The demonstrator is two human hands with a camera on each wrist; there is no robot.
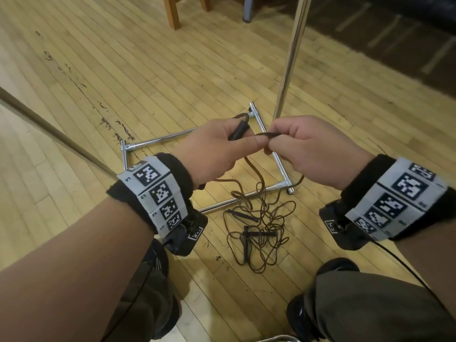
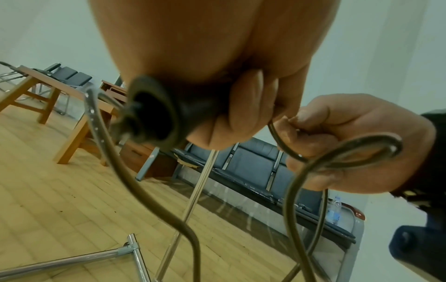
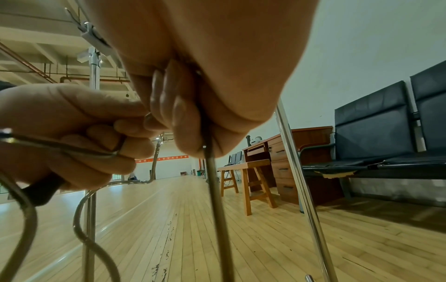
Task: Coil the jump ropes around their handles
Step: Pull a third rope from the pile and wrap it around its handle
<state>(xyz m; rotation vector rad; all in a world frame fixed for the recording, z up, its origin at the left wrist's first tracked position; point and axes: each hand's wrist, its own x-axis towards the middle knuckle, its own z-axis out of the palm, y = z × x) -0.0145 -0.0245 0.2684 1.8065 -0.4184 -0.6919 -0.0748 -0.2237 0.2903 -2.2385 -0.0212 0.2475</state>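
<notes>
While your left hand (image 1: 217,146) curls round a black jump-rope handle (image 1: 238,132), your right hand (image 1: 306,149) pinches its brown rope (image 1: 261,135) at three o'clock; other ropes (image 1: 256,233) lie tangled on the floor (image 1: 123,70) at six; wristband codes unreadable.

Black wristbands (image 1: 365,174) carry grey marker tags; trousers (image 1: 370,304) seemingly olive.

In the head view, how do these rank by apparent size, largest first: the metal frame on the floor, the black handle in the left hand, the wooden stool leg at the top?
1. Metal frame, largest.
2. Wooden stool leg and black handle: alike; the leg is cropped and fingers hide part of the handle, so unranked.
</notes>
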